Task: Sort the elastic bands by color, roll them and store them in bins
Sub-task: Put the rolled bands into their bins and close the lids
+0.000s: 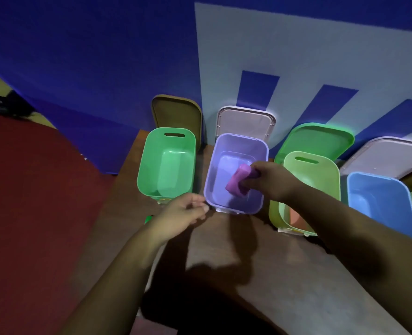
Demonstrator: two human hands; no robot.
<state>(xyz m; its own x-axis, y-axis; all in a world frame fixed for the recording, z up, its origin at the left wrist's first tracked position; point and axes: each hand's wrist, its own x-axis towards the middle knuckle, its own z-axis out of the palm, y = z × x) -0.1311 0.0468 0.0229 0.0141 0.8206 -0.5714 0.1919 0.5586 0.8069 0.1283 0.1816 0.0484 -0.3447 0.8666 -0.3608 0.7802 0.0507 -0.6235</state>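
Observation:
My right hand [270,181] grips a rolled purple elastic band [238,181] and holds it over the inside of the lilac bin [211,180]. My left hand [184,213] hovers by the near left corner of that bin with its fingers loosely curled and nothing in it. A green bin [147,165] stands to the left. To the right stand a light green bin [330,175] with something orange [296,220] in it and a blue bin [352,189].
The bins stand in a row on a brown wooden table [260,274] against a blue and pale wall. Lids lean behind them: olive [176,112], white [246,120], green [318,139] and another white [388,155]. A red floor [31,189] lies to the left.

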